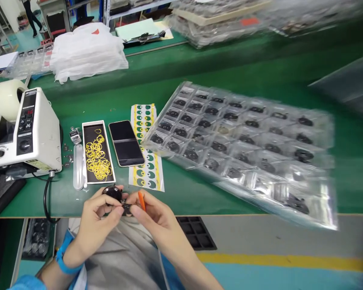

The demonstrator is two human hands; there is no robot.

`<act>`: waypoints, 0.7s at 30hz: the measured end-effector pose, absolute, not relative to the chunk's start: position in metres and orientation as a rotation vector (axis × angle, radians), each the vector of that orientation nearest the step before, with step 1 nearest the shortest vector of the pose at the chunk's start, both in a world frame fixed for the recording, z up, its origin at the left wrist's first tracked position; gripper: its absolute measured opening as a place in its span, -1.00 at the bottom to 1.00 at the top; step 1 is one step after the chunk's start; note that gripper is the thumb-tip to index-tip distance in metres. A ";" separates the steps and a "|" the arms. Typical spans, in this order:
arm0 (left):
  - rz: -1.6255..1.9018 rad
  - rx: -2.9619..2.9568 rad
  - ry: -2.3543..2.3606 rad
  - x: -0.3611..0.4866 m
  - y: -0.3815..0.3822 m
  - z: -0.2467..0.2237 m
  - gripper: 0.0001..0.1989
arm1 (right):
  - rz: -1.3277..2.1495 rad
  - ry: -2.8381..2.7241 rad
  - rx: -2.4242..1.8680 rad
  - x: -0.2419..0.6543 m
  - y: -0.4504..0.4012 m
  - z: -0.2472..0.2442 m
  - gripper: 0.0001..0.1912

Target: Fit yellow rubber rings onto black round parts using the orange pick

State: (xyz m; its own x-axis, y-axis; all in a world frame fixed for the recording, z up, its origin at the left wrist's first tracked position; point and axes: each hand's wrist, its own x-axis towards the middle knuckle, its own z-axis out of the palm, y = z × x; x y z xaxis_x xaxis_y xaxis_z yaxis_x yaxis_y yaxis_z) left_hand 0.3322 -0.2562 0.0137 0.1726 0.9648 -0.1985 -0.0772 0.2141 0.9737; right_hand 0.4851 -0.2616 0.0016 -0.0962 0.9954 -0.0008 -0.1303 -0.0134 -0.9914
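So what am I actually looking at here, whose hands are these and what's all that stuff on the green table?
This is one picture from a camera worn on a person's head, looking down at their own bare hands. The left hand pinches a small black part; the right hand touches it and holds something orange. On the green table lie a small tray of yellow rings, a phone, a sticker strip, a clear tray of black parts and a white tape dispenser.
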 end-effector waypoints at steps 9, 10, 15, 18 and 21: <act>0.859 0.874 0.976 0.329 -0.254 0.021 -0.66 | 0.810 -1.864 -0.777 0.510 -0.257 0.008 -0.61; 0.844 0.868 0.968 0.329 -0.255 0.021 -0.66 | 0.790 -1.891 -0.761 0.510 -0.256 0.008 -0.62; 0.853 0.724 0.887 0.322 -0.263 0.017 -0.81 | 0.797 -1.761 -0.841 0.507 -0.262 0.007 -0.62; 0.915 0.710 0.833 0.317 -0.267 0.013 -0.74 | 0.910 -1.613 -0.985 0.503 -0.265 0.007 -0.73; 0.948 0.720 0.793 0.316 -0.270 0.013 -0.62 | 1.083 -1.463 -1.071 0.497 -0.265 0.008 -0.82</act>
State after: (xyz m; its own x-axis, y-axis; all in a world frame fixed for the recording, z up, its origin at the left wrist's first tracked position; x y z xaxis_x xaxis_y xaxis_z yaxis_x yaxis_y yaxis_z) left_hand 0.3157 -0.2702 0.0129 0.3580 0.8961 -0.2622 -0.4156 0.4044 0.8147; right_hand 0.4971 -0.2650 0.0075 -0.1252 0.9718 0.1999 0.0926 0.2121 -0.9728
